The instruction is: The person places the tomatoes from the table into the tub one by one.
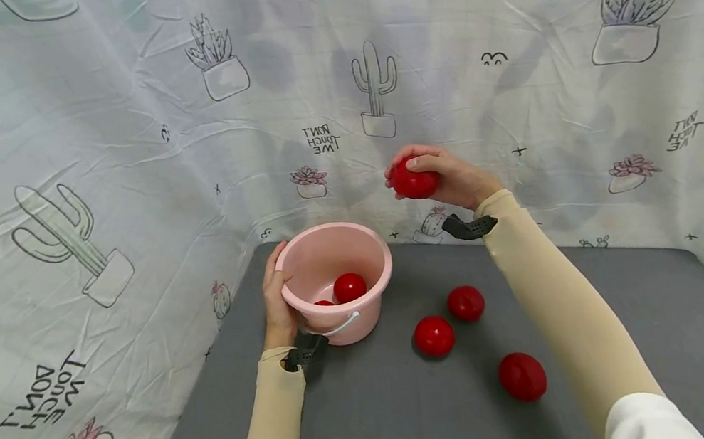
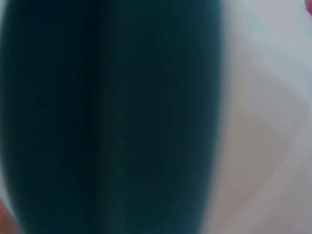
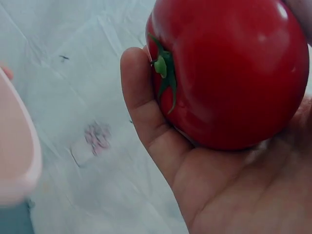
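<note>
My right hand (image 1: 443, 170) is raised in front of the curtain and grips a red tomato (image 1: 415, 178). Up close in the right wrist view, the tomato (image 3: 229, 73) shows a green stem and leaves, with fingers and palm around it. My left hand (image 1: 278, 302) holds the left side of a pink bucket (image 1: 381, 309), thumb at its rim. Inside the bucket lie a red tomato (image 1: 349, 287) and part of another (image 1: 324, 302). A dark blurred shape fills most of the left wrist view, hiding the left fingers there.
Three more tomatoes lie on the grey table right of the bucket: one farther back (image 1: 466, 303), one beside it (image 1: 434, 336) and one nearer (image 1: 522, 377). The bucket's white handle (image 1: 340, 326) hangs at its front. A white curtain (image 1: 440, 81) with cactus drawings stands behind and left.
</note>
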A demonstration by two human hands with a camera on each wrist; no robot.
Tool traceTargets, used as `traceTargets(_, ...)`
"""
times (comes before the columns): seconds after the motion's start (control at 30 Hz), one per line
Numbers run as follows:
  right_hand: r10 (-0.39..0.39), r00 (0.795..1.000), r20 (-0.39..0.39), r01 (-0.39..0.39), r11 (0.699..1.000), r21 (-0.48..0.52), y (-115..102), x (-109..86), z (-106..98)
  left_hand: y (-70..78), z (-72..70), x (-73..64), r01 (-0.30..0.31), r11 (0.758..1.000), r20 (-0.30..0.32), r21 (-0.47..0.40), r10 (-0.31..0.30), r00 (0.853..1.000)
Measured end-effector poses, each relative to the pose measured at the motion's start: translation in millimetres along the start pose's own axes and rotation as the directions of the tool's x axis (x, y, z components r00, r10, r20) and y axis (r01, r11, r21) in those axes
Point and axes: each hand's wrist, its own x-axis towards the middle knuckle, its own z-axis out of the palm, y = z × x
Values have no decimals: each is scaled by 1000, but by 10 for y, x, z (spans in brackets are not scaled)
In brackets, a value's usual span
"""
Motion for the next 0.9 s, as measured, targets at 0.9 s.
traceTargets(0.9,101,956,276,-132,987,94,638,945,808,45,23,-50,28,998,-16,53,-28,999)
